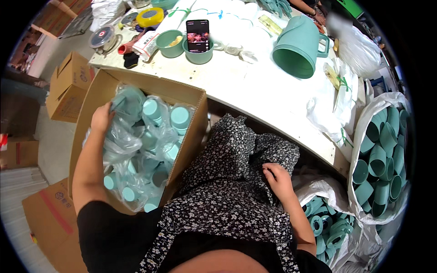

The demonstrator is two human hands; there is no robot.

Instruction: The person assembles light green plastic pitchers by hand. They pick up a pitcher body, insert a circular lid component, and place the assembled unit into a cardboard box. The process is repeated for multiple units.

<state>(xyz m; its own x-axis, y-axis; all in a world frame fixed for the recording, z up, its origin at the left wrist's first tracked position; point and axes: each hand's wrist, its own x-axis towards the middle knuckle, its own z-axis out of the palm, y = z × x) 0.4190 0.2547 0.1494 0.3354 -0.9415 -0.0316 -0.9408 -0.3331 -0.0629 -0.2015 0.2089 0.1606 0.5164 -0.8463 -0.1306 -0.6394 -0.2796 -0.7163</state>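
My left hand [103,118] reaches into an open cardboard box [200,102] at my left. Its fingers are closed at the handle of a pale green jug [132,101] wrapped in clear plastic. Beside and below that jug lie several pale green cups [180,117], also in clear bags. Resting on my lap, on the black floral apron [223,182], my right hand [276,179] is empty, its fingers loosely bent and a little apart.
On the white table are a large green pitcher [296,50], a phone [198,36] propped in a green bowl [199,57], and yellow tape [150,17]. White sacks of green cups [378,159] and green ring-shaped parts [325,227] stand at right. More cartons [70,86] are left.
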